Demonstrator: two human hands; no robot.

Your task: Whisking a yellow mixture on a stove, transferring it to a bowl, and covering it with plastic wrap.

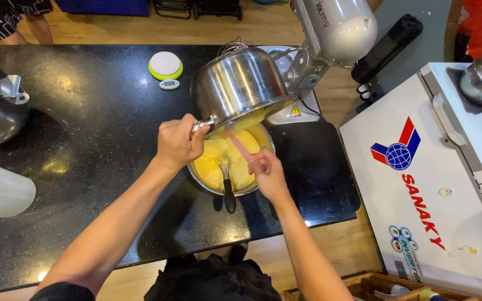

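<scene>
**Saucepan tipped over bowl, yellow mixture being scraped out**

The steel saucepan [240, 86] is held tilted, mouth down, directly above a metal bowl [263, 136] that stands on the black counter [85, 139]. Yellow mixture [218, 161] lies in the bowl and clings to the pan's lower lip. The left hand [178, 142] is closed firmly round the pan's handle and carries its weight. The right hand [268, 173] is pinched on the handle of a pink spatula [240, 146], whose blade reaches up toward the pan's rim. A black-handled whisk [227, 187] rests in the bowl, handle overhanging the near rim.

Judgement: the step in hand is emptying the pan into the bowl; what remains appears to call for sweeping the spatula round the inner wall while the tilt is kept.

Clearances: the stand mixer [330, 33] stands just behind the pan, so there is little room rearward. The bowl sits near the counter's front edge. Open counter lies to the left, toward the round kitchen scale [165, 65]. A white chest freezer [425, 178] stands right of the counter.
</scene>
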